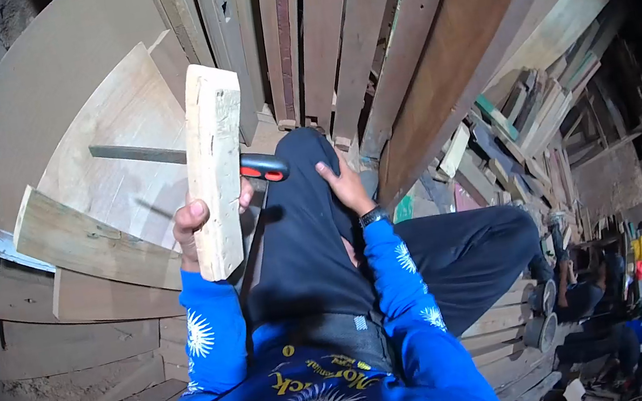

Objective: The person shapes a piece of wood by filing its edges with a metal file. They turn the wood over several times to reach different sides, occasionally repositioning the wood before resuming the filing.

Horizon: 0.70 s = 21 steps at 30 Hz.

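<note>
A thick pale wooden block (216, 166) stands nearly upright in front of me, held at its lower part by my left hand (193, 224), thumb on one side and fingers on the other. Behind the block lies a tool with a long flat blade (140, 153) and a black and red handle (265, 167); the block hides its middle, and whether my left hand touches it is unclear. My right hand (347, 186), with a watch at the wrist, rests on my raised knee (299, 154), thumb apart and holding nothing visible; its other fingers are partly hidden.
Curved wooden panels (88, 252) lie at the left. Long planks (329, 33) lean at the top, beside a wide brown board (470, 29). Wood offcuts (524, 112) are heaped at the right. Another person (584, 294) sits at the lower right.
</note>
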Each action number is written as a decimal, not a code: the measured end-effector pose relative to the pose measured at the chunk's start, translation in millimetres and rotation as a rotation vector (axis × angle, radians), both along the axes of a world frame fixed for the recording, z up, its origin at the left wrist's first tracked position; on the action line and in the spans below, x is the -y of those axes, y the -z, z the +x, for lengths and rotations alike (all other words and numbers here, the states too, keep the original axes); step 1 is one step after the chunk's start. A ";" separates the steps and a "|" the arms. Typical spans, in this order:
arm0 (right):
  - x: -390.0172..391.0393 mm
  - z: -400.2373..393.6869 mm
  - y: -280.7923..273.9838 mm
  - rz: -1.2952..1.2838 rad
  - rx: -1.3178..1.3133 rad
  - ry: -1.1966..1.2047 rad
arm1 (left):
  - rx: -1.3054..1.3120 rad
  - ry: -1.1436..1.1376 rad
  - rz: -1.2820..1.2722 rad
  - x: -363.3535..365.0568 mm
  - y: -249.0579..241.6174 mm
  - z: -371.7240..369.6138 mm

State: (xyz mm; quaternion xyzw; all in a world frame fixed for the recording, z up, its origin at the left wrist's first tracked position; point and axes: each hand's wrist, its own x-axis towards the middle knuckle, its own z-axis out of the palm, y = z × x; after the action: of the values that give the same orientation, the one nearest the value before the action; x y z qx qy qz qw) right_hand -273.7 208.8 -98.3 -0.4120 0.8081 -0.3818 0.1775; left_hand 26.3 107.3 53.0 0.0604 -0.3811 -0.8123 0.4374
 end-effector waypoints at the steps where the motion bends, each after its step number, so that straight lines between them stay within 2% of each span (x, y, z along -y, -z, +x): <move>1: -10.6 -9.4 -4.0 0.063 0.144 -0.020 | 0.020 0.024 0.028 -3.5 -1.5 -0.1; 2: -11.1 -17.9 -3.5 0.189 0.052 0.030 | 0.027 0.144 0.071 -0.3 3.5 4.2; 3: -14.1 -28.9 -6.9 0.171 0.036 0.021 | 0.032 0.134 0.060 -2.2 4.6 2.6; 5: -27.7 -10.4 -48.0 0.272 -0.034 -0.059 | 0.020 0.164 0.103 -6.0 4.5 0.1; 7: -27.0 24.8 -82.9 -0.142 0.140 -0.117 | 0.070 0.221 0.084 -6.8 6.9 -1.2; 8: -25.3 42.4 -102.5 -0.295 0.276 -0.238 | 0.112 0.220 0.068 -7.5 3.8 -1.4; 11: -19.6 85.3 -157.9 -0.304 0.240 -0.520 | 0.211 0.248 -0.041 -7.6 1.9 -3.2; 14: -4.7 101.4 -143.1 -0.254 0.052 -0.561 | 0.313 0.364 -0.133 1.1 6.8 -4.4; 15: -4.0 107.9 -139.2 -0.184 0.129 -0.495 | 0.307 0.334 -0.138 -7.1 2.2 -6.7; 17: -5.6 110.7 -134.8 -0.362 -0.017 -0.574 | 0.378 0.377 -0.235 -6.9 8.3 -11.5; 18: -7.8 112.1 -127.3 -0.350 0.190 -0.530 | 0.423 0.472 -0.198 -5.6 8.2 -7.6; 21: -15.8 111.6 -111.4 -0.446 0.235 -0.445 | 0.429 0.486 -0.267 -15.5 3.0 -13.2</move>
State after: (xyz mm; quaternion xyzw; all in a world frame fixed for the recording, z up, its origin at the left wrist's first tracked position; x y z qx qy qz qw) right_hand -162.1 224.7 13.1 -0.5600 0.5690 -0.5460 0.2541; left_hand 13.1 122.8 49.9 0.0794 -0.5704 -0.8045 0.1452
